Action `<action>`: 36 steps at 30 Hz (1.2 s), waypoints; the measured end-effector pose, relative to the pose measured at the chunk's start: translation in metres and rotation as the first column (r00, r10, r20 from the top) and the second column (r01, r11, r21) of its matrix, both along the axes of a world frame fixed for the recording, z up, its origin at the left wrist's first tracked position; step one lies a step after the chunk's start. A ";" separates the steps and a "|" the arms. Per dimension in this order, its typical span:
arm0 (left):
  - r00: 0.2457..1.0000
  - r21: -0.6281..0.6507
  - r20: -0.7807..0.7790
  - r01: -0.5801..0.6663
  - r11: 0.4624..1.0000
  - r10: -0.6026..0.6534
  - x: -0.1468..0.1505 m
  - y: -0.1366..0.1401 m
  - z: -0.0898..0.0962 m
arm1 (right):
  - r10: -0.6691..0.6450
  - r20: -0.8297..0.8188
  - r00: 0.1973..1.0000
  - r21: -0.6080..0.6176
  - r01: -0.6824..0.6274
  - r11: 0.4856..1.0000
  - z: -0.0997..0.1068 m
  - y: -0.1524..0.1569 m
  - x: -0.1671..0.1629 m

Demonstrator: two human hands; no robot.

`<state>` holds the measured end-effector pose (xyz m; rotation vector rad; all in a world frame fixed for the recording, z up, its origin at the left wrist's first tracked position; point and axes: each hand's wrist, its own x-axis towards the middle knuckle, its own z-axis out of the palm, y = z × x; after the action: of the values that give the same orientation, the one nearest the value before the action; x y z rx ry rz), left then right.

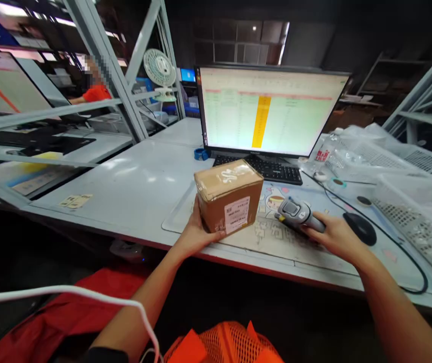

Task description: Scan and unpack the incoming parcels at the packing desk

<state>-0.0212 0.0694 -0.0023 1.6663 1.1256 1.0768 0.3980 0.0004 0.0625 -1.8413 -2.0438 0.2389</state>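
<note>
A brown cardboard box point(212, 212) sits tilted near the front edge of the desk mat, held at its lower left corner by my left hand point(197, 229). Its thumb lies along the bottom edge of the box, while the other fingers are partly hidden behind the side. On the box's front face is a white printed label point(236, 214), and clear tape shines on its top. To the right, my right hand point(329, 232) is wrapped round the handle of a grey barcode scanner point(295, 212). The scanner's head points left, towards the box, a short way from it.
Behind the box stand a black keyboard point(276, 170) and a monitor point(269, 113) showing a spreadsheet. A black mouse point(360, 228) and its cable lie right of my right hand. White plastic baskets point(420, 201) line the right side. Metal framing point(125, 111) rises at left; a person in red point(97, 93) is beyond.
</note>
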 end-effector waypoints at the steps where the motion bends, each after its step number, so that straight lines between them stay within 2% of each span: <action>1: 1.000 -0.016 -0.020 -0.007 1.000 0.007 -0.006 0.000 0.006 | -0.089 0.031 0.996 0.012 0.089 0.996 -0.006 0.015 0.014; 3: 0.996 -0.005 -0.065 -0.059 0.998 0.058 -0.021 0.003 0.025 | -0.255 0.122 0.959 0.008 0.256 0.967 -0.019 0.041 0.037; 5: 0.982 0.086 -0.122 -0.137 0.987 0.147 -0.039 0.006 0.049 | -0.357 0.214 0.909 -0.011 0.367 0.930 -0.032 0.059 0.051; 8: 0.944 0.260 -0.251 -0.146 0.955 0.213 -0.061 0.012 0.085 | -0.394 0.309 0.866 -0.041 0.426 0.904 -0.050 0.071 0.056; 11: 0.922 0.327 -0.349 -0.048 0.944 0.168 -0.065 0.016 0.100 | -0.395 0.366 0.843 -0.086 0.454 0.887 -0.053 0.075 0.054; 14: 0.966 0.323 -0.245 0.007 0.946 0.076 -0.053 0.019 0.082 | -0.407 0.357 0.841 -0.086 0.463 0.882 -0.035 0.082 0.052; 16: 0.994 0.264 -0.113 0.030 0.964 0.000 -0.039 0.023 0.055 | -0.431 0.285 0.856 0.013 0.446 0.895 -0.017 0.093 0.046; 19: 0.994 0.095 0.086 0.066 0.993 -0.074 -0.021 0.027 0.014 | -0.414 0.148 0.898 0.172 0.389 0.905 0.006 0.122 0.027; 20: 0.988 0.039 0.136 0.066 0.997 -0.071 -0.018 0.028 0.004 | -0.384 0.125 0.915 0.172 0.361 0.917 0.010 0.135 0.019; 22: 0.981 -0.041 0.189 0.054 0.998 -0.045 -0.014 0.029 -0.007 | -0.313 0.130 0.941 0.066 0.307 0.950 0.010 0.164 0.003; 25: 0.980 -0.082 0.194 0.053 0.995 -0.037 -0.014 0.030 -0.007 | -0.286 0.150 0.947 -0.072 0.299 0.952 -0.002 0.202 -0.015; 27: 0.978 -0.074 0.202 0.065 0.995 -0.049 -0.014 0.029 -0.001 | -0.328 0.160 0.931 -0.093 0.345 0.934 -0.011 0.218 -0.023; 32: 0.984 -0.016 0.168 0.056 0.998 -0.052 -0.012 0.022 0.009 | -0.380 0.193 0.905 -0.172 0.412 0.895 -0.018 0.234 -0.032; 36: 0.986 0.044 0.146 0.075 0.996 -0.081 -0.009 0.018 0.013 | -0.347 0.228 0.910 -0.204 0.393 0.896 -0.014 0.242 -0.037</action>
<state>-0.0305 0.0870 0.0103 1.6185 0.9425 1.1577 0.3608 0.2426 0.0486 -2.4502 -1.7855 0.2287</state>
